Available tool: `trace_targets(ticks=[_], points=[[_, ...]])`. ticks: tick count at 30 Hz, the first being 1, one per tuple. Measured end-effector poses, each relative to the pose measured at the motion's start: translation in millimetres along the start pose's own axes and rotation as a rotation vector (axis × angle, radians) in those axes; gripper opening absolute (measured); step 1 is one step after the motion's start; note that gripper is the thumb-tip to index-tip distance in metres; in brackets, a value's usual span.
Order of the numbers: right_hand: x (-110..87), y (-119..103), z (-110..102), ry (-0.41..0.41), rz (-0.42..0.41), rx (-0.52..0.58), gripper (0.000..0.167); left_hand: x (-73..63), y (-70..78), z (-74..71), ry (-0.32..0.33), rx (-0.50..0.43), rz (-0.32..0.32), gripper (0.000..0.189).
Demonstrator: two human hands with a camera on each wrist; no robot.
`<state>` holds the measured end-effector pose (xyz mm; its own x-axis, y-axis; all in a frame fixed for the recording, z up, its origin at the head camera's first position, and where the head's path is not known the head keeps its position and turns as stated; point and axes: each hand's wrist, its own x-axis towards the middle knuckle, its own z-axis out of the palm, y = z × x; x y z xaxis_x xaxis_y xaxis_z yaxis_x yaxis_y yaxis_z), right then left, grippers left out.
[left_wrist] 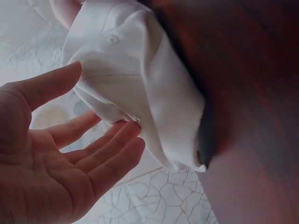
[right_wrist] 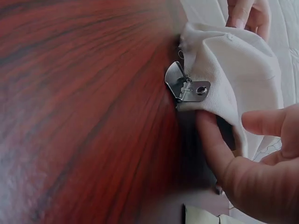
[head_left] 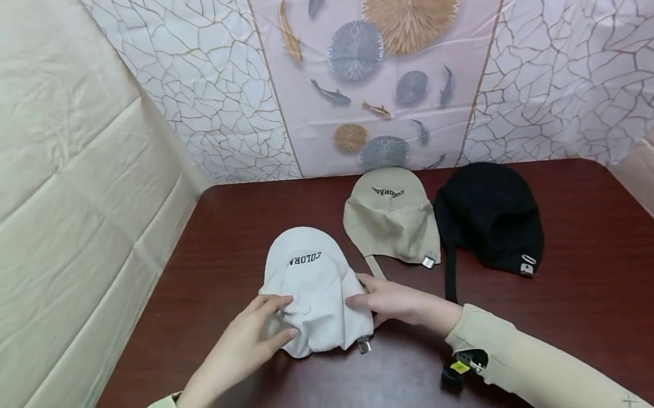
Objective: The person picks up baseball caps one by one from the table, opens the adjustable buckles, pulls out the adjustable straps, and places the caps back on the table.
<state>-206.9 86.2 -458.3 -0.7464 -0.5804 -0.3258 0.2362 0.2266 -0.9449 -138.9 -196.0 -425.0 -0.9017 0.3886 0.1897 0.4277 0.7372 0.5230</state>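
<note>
A white baseball cap (head_left: 310,278) with dark lettering lies on the table in front of me in the head view. My left hand (head_left: 246,343) is at its left side, fingers spread and fairly straight. In the left wrist view its fingertips (left_wrist: 133,128) touch the fabric. At the cap's right edge, my right hand (head_left: 392,299) pinches the cloth, thumb (right_wrist: 261,122) outside and a finger tucked under the rim. A metal buckle (right_wrist: 194,91) hangs at that rim. The right hand's other fingers are partly hidden.
Beyond, a beige cap (head_left: 390,214) and a black cap (head_left: 488,215) lie side by side, their straps trailing toward me. The dark red wooden table (head_left: 597,309) meets a patterned cloth (head_left: 214,77) at the back and a cream cloth (head_left: 67,209) on the left.
</note>
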Motion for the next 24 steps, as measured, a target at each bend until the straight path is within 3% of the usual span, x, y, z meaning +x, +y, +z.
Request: trace_targets(ticks=[5,8,11,18,24], points=[[2.5,-1,0,0.068,-0.041,-0.128,0.085,11.5,-3.6,6.6,-0.054,0.062,-0.019,0.046],[5.9,-2,-2,0.135,-0.077,-0.282,0.084,26.8,-10.5,10.4,-0.092,0.092,-0.053,0.049],[7.2,-3,-7,0.171,-0.085,-0.364,0.083,46.6,-17.0,12.5,-0.125,0.131,-0.085,0.049],[0.4,-1,-16,0.129,-0.048,-0.305,0.081,99.5,-32.3,5.0,-0.205,0.185,-0.083,0.045],[-6.1,7,-18,0.114,-0.061,-0.301,0.078,135.9,-65.7,3.1,-0.224,0.135,-0.020,0.045]])
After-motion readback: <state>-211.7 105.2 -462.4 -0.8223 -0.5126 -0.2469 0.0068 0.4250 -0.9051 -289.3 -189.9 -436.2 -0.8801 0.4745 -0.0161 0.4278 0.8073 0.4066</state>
